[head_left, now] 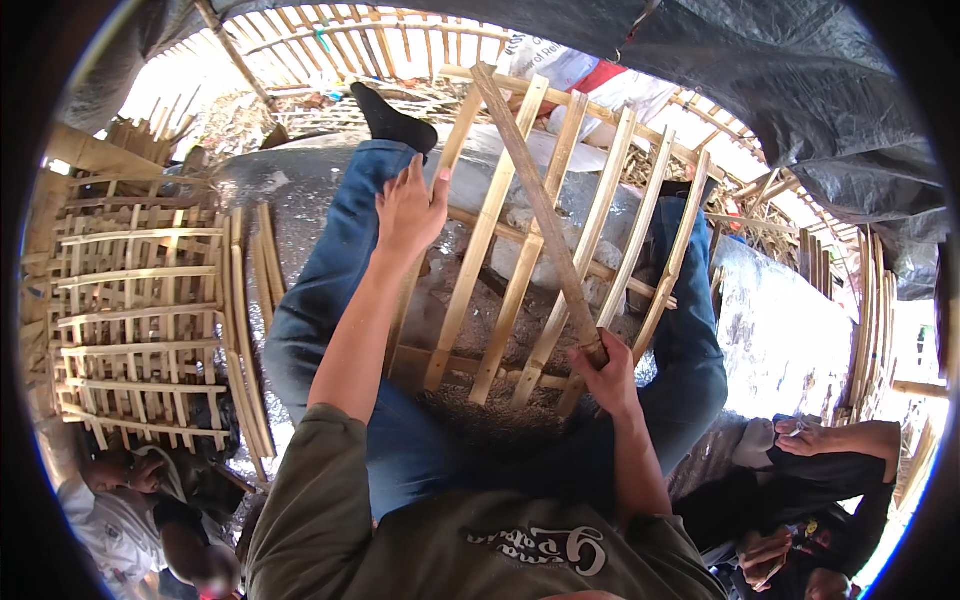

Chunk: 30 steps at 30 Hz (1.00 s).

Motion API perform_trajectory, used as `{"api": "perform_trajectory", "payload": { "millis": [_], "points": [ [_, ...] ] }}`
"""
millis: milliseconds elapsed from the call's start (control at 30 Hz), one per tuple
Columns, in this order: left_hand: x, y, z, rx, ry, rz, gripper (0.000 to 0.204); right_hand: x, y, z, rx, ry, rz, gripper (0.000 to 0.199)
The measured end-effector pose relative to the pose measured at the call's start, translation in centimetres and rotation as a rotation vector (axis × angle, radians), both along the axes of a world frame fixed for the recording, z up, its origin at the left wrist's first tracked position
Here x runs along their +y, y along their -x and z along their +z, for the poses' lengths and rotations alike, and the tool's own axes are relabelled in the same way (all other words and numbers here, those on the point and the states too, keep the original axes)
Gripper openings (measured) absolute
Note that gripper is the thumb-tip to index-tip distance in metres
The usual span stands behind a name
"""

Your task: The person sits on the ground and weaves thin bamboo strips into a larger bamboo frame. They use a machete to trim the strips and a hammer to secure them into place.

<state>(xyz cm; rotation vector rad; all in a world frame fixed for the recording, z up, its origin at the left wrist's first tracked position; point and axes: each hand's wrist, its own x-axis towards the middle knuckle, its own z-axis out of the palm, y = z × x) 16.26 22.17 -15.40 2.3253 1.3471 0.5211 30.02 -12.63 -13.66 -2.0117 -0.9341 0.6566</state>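
Note:
Between my outstretched legs lies a slatted wooden frame (490, 240), its several pale strips fixed across thin crosspieces. My right hand (607, 378) is closed around the lower end of a darker, rough wooden stick (540, 205). The stick slants up and left over the slats, its far end at the frame's top edge. My left hand (412, 208) rests by my left shin, fingers stretched out, the thumb beside the frame's leftmost slat. It holds nothing that I can see.
A stack of similar slatted panels (140, 320) stands at the left, with long loose strips (245, 340) beside it. Two people (120, 520) sit at the lower left. Another person's hand (800, 437) shows at the lower right. Dark plastic sheeting (780, 90) hangs overhead.

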Motion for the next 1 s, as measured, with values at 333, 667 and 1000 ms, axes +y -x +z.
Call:
{"api": "perform_trajectory", "payload": {
  "millis": [333, 667, 1000],
  "points": [
    [-0.5, -0.9, -3.3, 0.097, -0.246, 0.012, 0.050, -0.8, 2.1, -0.4, -0.163, 0.070, -0.070, 0.043],
    [-0.4, -0.7, -2.6, 0.052, -0.153, -0.023, 0.053, -1.0, 3.2, 0.0, -0.515, 0.225, -0.081, 0.041],
    [-0.2, -0.6, -2.5, 0.068, -0.114, -0.019, 0.058, -0.5, 3.3, -0.6, -0.628, 0.124, -0.054, 0.036]
  ]
}}
